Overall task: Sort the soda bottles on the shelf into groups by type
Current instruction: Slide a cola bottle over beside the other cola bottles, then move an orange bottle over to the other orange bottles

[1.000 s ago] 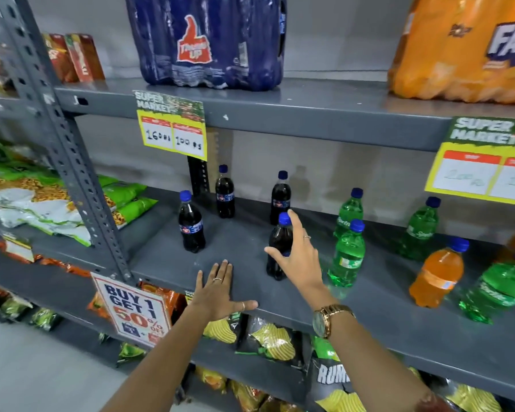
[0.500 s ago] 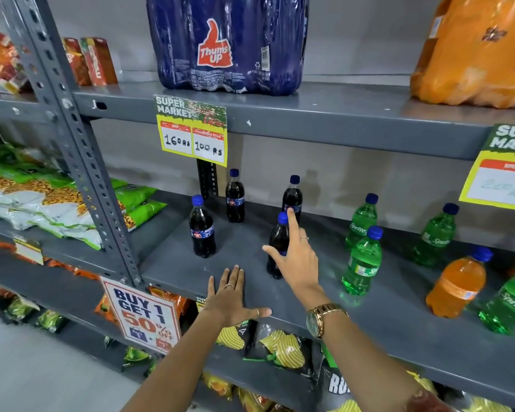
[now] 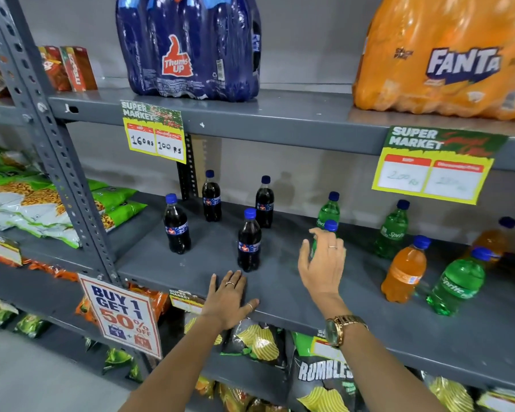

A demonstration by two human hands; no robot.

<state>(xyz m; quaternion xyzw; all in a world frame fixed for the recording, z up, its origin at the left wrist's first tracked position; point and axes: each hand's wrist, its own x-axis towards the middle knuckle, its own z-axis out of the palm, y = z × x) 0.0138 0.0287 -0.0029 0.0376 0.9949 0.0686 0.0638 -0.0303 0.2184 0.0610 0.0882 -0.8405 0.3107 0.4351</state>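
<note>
- Far left, beyond a grey upright post, green and white snack bags (image 3: 42, 209) lie stacked on a neighbouring shelf.
- The grey metal shelf (image 3: 280, 292) at chest height holds the soda bottles, all upright, all with blue caps.
- Four dark cola bottles stand as a loose group on its left part: one front left (image 3: 177, 224), two at the back (image 3: 211, 196) (image 3: 264, 202), one nearest the edge (image 3: 249, 240).
- The left hand (image 3: 228, 298) lies flat on the shelf's front edge, fingers spread, holding nothing, just in front of the nearest cola bottle.
- The right hand (image 3: 323, 263), with a gold watch on its wrist, is open with fingers curled around a green bottle (image 3: 329, 230), whose body it mostly hides; whether it touches the bottle cannot be told.
- Another green bottle (image 3: 329, 208) stands just behind that one, and a third (image 3: 391, 230) further right.
- Far right, an orange bottle (image 3: 405, 270) stands close beside a green Sprite bottle (image 3: 455, 282), with a second orange bottle (image 3: 492, 239) behind; these types are still mixed.
- Risk, as a judgement: a loose or hasty grip could tip the reached bottle into the one behind it, and a careless sweep could topple the crowded bottles on the right.
</note>
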